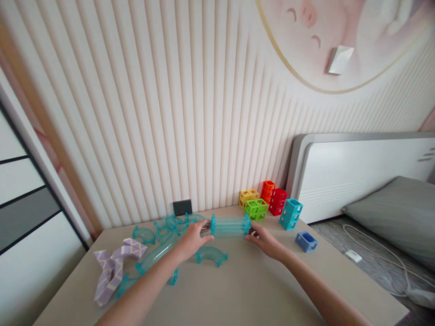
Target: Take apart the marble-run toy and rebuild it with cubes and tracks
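Note:
Between my two hands is a straight, clear teal plastic tube (pixel 230 227) with flanged ends, lying crosswise. My left hand (pixel 196 237) grips its left end, fingers curled at the flange. At the other end, my right hand (pixel 261 236) closes on the right flange. Below the left hand a curved teal tube piece (pixel 211 255) lies on the table. Several more clear teal tube pieces (pixel 158 256) are spread left of and behind my left hand, partly covered by the forearm.
A purple and white folding puzzle (pixel 110 271) lies at the table's (pixel 244 290) left. Yellow, orange, red, teal and green blocks (pixel 256 209) stand at the back right, a blue block (pixel 306 241) nearer. A black wall plate (pixel 182 207) is behind. A bed headboard (pixel 360 176) is right.

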Demonstrator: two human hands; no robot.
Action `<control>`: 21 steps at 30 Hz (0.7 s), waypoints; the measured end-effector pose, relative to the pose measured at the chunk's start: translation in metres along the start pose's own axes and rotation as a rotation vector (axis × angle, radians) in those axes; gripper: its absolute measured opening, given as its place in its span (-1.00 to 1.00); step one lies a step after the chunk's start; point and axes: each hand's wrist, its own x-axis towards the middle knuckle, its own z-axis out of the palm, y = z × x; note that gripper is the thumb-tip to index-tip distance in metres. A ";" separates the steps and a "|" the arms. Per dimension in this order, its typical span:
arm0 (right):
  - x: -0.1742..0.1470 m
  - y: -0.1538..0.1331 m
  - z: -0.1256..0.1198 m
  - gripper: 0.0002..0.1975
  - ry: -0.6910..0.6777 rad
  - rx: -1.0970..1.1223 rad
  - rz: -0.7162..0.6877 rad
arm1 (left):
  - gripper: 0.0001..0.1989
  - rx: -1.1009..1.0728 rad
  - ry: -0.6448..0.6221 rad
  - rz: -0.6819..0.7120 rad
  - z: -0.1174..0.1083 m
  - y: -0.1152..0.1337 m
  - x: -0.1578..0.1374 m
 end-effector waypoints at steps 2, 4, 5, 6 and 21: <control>0.005 0.009 -0.005 -0.81 0.009 -0.030 0.021 | -0.57 -0.035 -0.035 0.007 0.008 -0.006 0.016; 0.008 0.016 -0.008 -0.81 0.006 -0.056 0.023 | -0.58 -0.056 -0.055 0.004 0.015 -0.013 0.025; 0.010 0.019 -0.009 -0.82 0.003 -0.067 0.020 | -0.59 -0.057 -0.058 -0.001 0.018 -0.017 0.028; 0.011 0.021 -0.009 -0.82 0.001 -0.077 0.017 | -0.59 -0.056 -0.059 -0.007 0.021 -0.020 0.030; 0.011 0.011 0.011 -0.85 0.110 -0.299 0.071 | -0.59 0.130 -0.052 -0.048 0.023 -0.033 0.030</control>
